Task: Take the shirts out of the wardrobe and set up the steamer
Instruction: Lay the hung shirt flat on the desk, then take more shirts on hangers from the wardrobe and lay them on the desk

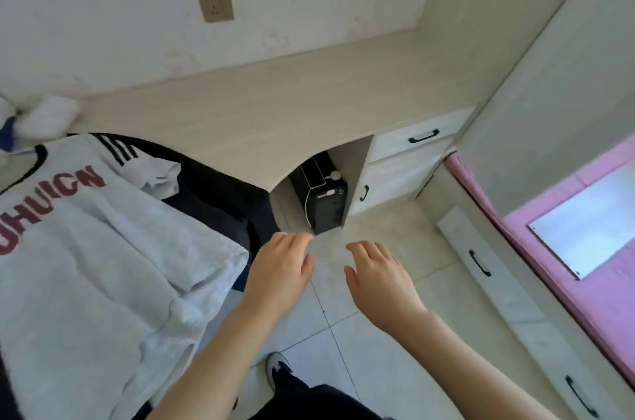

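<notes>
The white shirt (89, 247) with red letters lies flat at the left, over a dark garment (220, 192), just left of the left hand (280, 268). Two hands, right one (379, 278) beside it, hover over the floor with grip relaxed, holding nothing. One black box (326, 203) stands under the worktop (275, 103).

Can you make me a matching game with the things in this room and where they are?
Things:
1. white shirt
2. black box
3. wall socket
4. left hand

Places:
A. on the wall above the desk
B. on the floor under the desk
C. spread out at the left
D. open in the air over the floor tiles

Pairs: 1-C, 2-B, 3-A, 4-D
</notes>
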`<state>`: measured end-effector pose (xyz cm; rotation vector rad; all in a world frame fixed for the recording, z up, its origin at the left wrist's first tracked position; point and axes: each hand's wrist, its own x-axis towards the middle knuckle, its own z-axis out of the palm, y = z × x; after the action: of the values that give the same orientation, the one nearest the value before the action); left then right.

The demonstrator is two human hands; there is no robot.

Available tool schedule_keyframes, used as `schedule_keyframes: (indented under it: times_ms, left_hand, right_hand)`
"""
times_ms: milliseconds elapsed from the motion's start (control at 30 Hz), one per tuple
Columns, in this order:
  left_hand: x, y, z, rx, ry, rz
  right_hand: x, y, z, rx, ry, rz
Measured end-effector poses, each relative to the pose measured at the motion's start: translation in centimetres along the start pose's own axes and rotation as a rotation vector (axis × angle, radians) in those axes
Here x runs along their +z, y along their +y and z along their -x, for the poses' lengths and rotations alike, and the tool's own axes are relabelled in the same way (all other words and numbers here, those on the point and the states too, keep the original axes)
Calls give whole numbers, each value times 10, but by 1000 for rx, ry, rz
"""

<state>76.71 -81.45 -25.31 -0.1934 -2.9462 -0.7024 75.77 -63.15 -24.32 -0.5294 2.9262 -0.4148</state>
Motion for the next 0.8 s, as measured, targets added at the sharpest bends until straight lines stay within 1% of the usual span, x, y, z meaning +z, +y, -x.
schedule_keyframes:
  times_ms: [100, 300, 467, 567, 700, 800]
  left_hand:
    - [30, 55, 2, 115, -59, 8]
    - [94, 167, 23, 255, -198, 65]
    - [142, 250, 45, 368, -308, 65]
    - [162, 292, 52, 424, -373, 62]
    - [183, 336, 44, 528, -410, 11]
    - [200, 362, 27, 541, -459, 6]
  right_hand:
    - [-11, 44, 48, 103, 42, -33]
    - [-23, 127, 146, 296, 129, -95]
    - [-32, 188, 218, 439, 120, -122]
    - [-38, 218, 252, 529, 127, -131]
    - [-42, 255, 283, 639, 140, -138]
    - [-42, 283, 293, 703, 159, -153]
